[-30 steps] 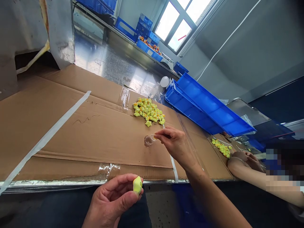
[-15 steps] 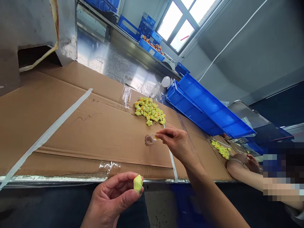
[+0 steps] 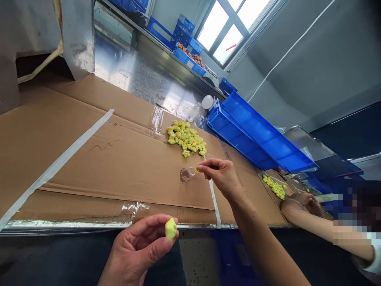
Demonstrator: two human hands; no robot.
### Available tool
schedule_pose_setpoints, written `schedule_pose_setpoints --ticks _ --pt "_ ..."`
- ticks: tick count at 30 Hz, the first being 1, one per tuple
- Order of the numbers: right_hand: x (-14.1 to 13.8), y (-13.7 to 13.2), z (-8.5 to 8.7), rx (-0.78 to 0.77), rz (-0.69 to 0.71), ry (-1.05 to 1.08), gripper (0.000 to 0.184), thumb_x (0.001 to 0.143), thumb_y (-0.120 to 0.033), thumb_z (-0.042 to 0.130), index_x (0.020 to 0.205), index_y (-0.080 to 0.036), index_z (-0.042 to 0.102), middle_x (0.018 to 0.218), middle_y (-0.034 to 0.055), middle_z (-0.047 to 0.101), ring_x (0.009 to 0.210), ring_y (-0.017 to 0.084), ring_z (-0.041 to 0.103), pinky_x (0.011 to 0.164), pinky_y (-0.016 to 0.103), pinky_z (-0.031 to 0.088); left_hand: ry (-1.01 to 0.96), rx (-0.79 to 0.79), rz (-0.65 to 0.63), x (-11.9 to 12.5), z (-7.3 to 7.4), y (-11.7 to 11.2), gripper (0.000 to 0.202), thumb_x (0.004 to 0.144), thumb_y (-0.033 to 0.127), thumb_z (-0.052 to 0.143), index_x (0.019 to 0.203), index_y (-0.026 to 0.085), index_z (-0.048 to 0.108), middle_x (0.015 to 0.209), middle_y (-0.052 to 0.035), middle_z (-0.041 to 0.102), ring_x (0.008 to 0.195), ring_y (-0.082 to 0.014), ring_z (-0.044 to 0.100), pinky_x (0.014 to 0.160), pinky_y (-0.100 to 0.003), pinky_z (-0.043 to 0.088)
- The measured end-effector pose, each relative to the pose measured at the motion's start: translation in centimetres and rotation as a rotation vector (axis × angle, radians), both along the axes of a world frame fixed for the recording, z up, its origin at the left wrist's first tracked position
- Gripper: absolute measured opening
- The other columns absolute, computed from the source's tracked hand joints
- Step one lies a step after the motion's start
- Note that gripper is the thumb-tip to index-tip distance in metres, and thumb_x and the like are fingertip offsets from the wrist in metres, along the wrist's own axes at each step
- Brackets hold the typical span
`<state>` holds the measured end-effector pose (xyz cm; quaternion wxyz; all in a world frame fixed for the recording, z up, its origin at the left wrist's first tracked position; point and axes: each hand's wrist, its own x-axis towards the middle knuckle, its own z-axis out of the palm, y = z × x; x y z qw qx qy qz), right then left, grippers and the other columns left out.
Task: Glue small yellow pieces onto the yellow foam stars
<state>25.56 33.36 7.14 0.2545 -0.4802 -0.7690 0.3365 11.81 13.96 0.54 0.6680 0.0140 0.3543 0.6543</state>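
My left hand [image 3: 145, 246], low in front of the bench edge, pinches a small yellow-green moulded piece [image 3: 170, 228] between thumb and fingertips. Over the cardboard, my right hand [image 3: 222, 174] is closed in a pinch on a tiny yellow part [image 3: 197, 171], mostly covered by the fingertips. Just left of those fingertips is a small clear round cup [image 3: 191, 171]. Beside it a brown round smear [image 3: 185, 175] marks the board. A heap of yellow-green pieces [image 3: 186, 137] with orange spots lies farther back.
Cardboard [image 3: 119, 163] covers the bench, crossed by a pale tape strip [image 3: 65, 161]. Blue bins [image 3: 256, 135] stand at the back right, a metal housing [image 3: 74, 35] at left. To the right, a co-worker's arm [image 3: 315, 222] rests near another heap of yellow-green pieces [image 3: 274, 186].
My right fingertips have drawn slightly right, away from the brown smear, and the clear cup shows more fully. My left hand has shifted a little left, turning its piece slightly.
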Motion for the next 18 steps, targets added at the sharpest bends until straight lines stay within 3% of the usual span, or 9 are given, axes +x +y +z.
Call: schedule_pose_setpoints --ticks 13,18 --pt "0.5 -0.6 1.2 -0.006 -0.015 0.027 0.014 0.068 -0.028 0.075 0.068 -0.014 0.073 0.049 -0.0022 0.054 0.047 0.010 0.043 0.046 0.022 0.032 0.018 -0.021 -0.012 0.0 0.1 0.0 0.033 0.046 0.025 0.089 0.077 0.020 0.078 0.083 -0.0075 0.079 0.078 -0.0162 0.069 0.073 -0.016 0.053" --pt "1.1 -3.0 2.5 -0.046 0.012 0.137 0.013 0.074 -0.030 0.077 0.073 -0.018 0.073 0.055 -0.0015 0.059 0.050 0.009 0.046 0.048 0.021 0.036 -0.024 0.035 0.019 0.2 0.2 0.5 0.031 0.047 0.019 0.089 0.074 0.020 0.076 0.086 -0.0064 0.079 0.078 -0.0165 0.071 0.072 -0.016 0.054"
